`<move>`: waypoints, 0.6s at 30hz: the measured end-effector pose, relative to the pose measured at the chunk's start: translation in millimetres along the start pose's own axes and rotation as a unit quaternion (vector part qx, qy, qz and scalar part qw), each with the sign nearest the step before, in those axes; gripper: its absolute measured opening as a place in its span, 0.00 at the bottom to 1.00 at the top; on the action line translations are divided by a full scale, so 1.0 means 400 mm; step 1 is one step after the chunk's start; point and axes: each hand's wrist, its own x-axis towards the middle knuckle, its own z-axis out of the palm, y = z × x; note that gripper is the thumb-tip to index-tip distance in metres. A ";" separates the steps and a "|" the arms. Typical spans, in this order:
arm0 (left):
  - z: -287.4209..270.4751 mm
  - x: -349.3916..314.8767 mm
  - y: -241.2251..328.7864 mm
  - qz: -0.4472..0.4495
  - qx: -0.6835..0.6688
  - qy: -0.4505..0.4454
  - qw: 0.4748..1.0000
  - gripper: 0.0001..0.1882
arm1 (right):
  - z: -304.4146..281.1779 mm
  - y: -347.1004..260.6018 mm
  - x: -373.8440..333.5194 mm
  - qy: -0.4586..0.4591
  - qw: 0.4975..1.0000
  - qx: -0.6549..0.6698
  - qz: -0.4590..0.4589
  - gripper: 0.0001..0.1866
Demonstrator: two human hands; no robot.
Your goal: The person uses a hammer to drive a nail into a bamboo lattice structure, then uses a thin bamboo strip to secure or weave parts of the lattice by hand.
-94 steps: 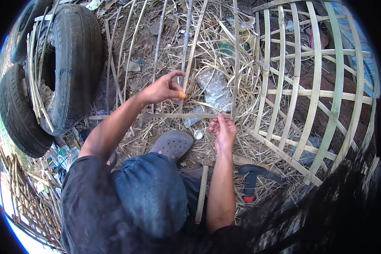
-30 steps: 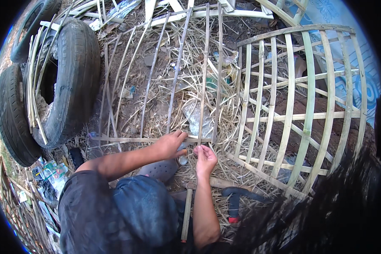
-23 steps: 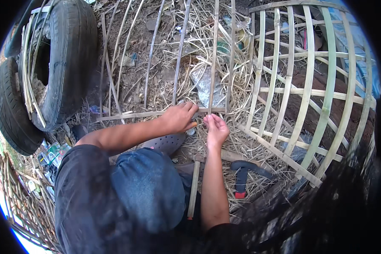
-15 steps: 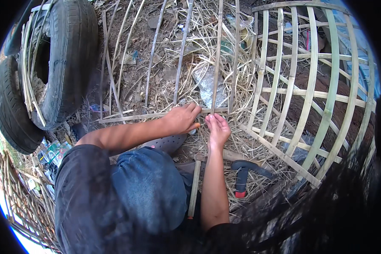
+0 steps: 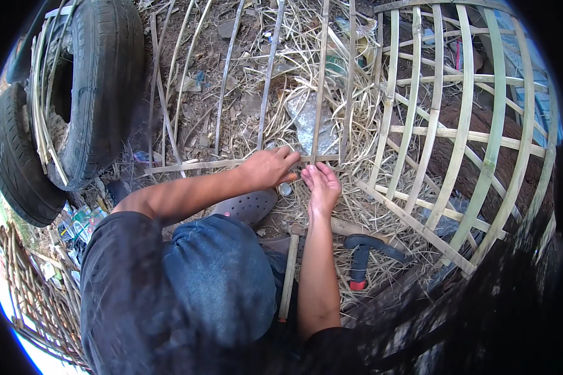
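Note:
A flat lattice of bamboo strips lies on the ground before me, its upright slats [image 5: 266, 81] meeting a near cross strip [image 5: 197, 165]. My left hand [image 5: 269, 167] bends its fingers over this cross strip, the thumb below it. Close by on the right, my right hand [image 5: 322, 186] pinches where one long slat [image 5: 321, 94] crosses the strip. The fingertips nearly meet, and they partly hide the joint. Anything thin held there is too small to make out. Below my left hand lies a small round metallic disc [image 5: 285, 189].
A curved bamboo lattice [image 5: 463, 125] rises on the right. Near my right forearm lies a dark tool with a red-tipped handle [image 5: 359, 265]. Old tyres [image 5: 106, 94] stand at the left, above a pile of thin sticks [image 5: 34, 294]. Straw and shavings [image 5: 363, 206] cover the ground.
My left hand has shifted slightly up and its fingers have moved a little; the metallic disc now shows more. My right hand stays at the joint. The picture has shifted slightly.

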 end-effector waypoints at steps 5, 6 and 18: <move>-0.010 0.006 -0.003 -0.009 0.024 0.003 1.000 0.22 | -0.007 0.002 0.010 0.003 0.999 -0.042 0.006 0.10; -0.008 0.008 -0.007 -0.009 0.029 0.004 1.000 0.22 | -0.009 0.001 0.012 -0.002 0.999 -0.050 0.009 0.09; -0.010 0.013 -0.003 -0.010 0.057 0.015 0.998 0.23 | 0.002 -0.006 0.008 0.021 0.994 -0.102 0.029 0.09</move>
